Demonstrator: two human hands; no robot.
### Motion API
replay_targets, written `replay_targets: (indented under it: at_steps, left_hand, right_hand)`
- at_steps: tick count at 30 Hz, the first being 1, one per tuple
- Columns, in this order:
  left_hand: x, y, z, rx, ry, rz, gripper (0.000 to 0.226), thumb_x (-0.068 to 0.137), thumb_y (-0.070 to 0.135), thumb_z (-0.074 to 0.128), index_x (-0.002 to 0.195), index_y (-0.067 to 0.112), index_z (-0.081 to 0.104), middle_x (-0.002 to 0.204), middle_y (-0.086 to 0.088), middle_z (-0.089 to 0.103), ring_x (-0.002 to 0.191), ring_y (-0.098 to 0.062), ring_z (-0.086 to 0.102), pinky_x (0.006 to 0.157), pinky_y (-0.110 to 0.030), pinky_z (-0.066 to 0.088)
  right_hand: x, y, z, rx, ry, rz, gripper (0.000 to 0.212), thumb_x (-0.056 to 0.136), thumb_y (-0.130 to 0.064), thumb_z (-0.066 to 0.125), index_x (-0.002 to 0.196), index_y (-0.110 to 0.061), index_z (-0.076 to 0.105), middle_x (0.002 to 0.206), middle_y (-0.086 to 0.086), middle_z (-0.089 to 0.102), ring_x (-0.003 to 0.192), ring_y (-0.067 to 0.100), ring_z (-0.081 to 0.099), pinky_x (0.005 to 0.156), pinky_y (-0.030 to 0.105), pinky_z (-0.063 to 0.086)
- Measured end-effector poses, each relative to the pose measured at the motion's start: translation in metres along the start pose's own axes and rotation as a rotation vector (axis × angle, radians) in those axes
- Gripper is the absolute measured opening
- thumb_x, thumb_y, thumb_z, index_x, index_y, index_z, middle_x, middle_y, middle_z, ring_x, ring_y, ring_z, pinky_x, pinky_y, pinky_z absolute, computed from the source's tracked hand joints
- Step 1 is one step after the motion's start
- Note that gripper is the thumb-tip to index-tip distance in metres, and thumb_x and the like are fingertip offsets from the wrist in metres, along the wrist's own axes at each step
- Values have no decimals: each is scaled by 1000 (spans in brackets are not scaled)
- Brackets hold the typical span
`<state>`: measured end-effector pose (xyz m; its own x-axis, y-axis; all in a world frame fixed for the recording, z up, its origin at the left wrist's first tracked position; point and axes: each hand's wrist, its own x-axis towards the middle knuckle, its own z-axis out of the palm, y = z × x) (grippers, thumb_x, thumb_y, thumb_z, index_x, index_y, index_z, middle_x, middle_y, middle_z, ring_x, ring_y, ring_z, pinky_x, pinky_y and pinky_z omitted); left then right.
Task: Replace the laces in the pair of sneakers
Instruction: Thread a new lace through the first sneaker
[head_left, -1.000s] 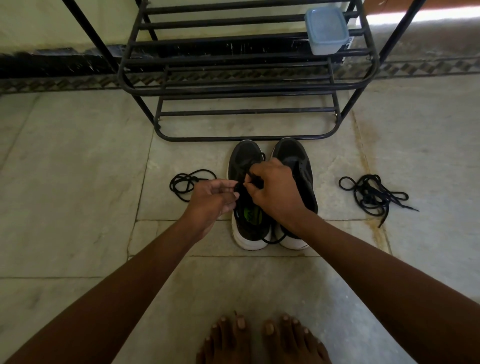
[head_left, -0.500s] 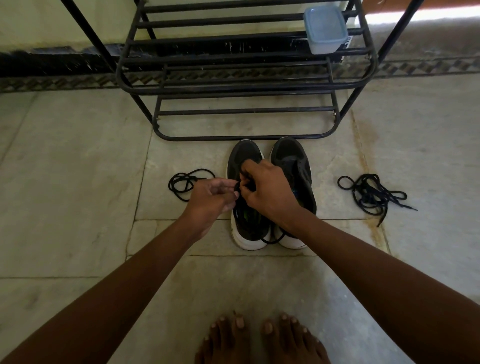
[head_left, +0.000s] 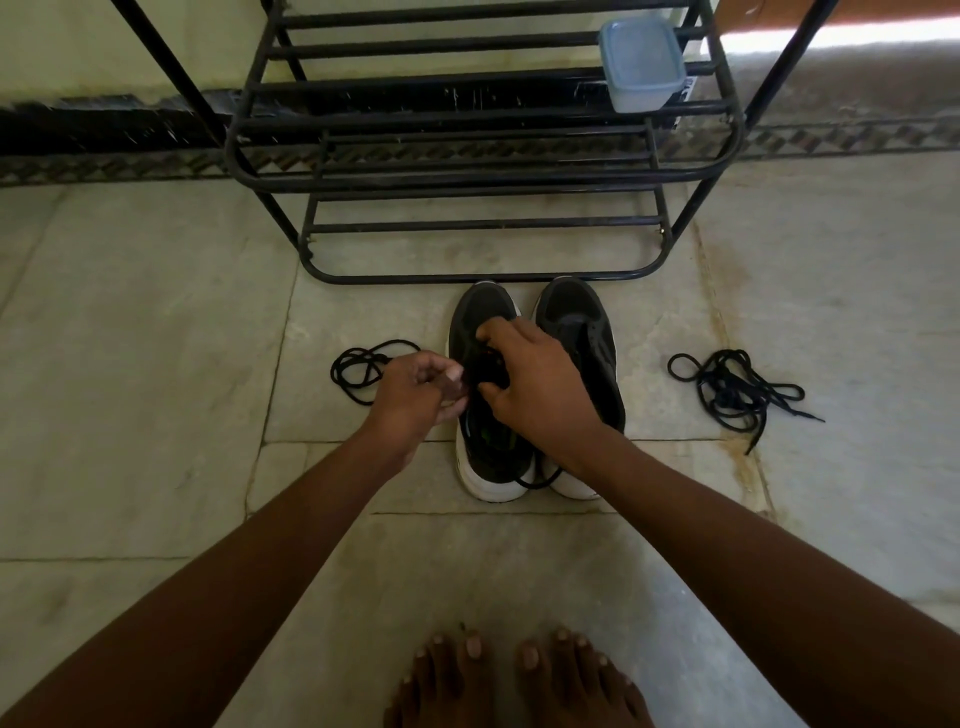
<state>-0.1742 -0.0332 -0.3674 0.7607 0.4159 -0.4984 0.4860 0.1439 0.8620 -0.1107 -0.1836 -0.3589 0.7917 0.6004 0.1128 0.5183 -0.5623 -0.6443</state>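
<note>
Laces (head_left: 485, 371) on the left sneaker (head_left: 480, 332) sit pinched between our hands, left grip (head_left: 415, 392) steadying, right grip (head_left: 530, 384) threading, so eyelets stay within reach, we judge.

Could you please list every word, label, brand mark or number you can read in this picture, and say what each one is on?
None can be read.
The pair of black sneakers with white soles: no legible brand mark; the green patch inside the left one is too dark to read.
The pale blue lidded plastic container on the black metal shoe rack: no label visible.
White flecks on the dark wall skirting: scuffs, not lettering.
</note>
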Motion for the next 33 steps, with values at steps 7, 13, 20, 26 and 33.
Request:
replay_targets:
  at_steps: [7,13,20,26,33]
  left_hand:
    - [-1,21,-26,-434,46,28,21,101,6,32,88,14,46,86,-16,71,88,-32,74,87,-52,58]
    - [-1,29,-52,993,189,835,22,99,29,63,119,19,60,90,6,59,78,-12,55,65,-28,44]
    - [-9,45,-57,584,-149,631,10,92,17,72,92,12,81,72,11,72,72,-9,66,72,-24,50]
    - [-26,46,-53,248,-363,518,17,94,9,65,93,-1,78,78,-10,67,76,-24,60,75,-32,48]
    - [-30,48,-54,462,-467,476,8,88,4,73,88,6,81,68,11,65,69,-3,58,67,-15,44]
  right_hand:
    - [-13,2,-8,-14,-86,175,31,86,-13,74,112,-15,57,113,4,58,96,18,58,89,34,55]
    - [-11,1,-10,-22,-87,244,26,85,-18,78,103,-14,59,100,5,63,85,18,61,80,29,55]
    - [-11,0,-11,47,-75,312,22,85,-18,79,93,-12,60,80,2,65,74,17,64,75,30,57]
    - [-10,-1,-13,41,-86,322,20,85,-19,79,92,-15,60,81,1,66,73,15,64,75,28,56]
    - [-8,-5,-22,-1,-149,300,24,86,-25,79,90,-18,57,77,-5,60,68,9,58,63,19,48]
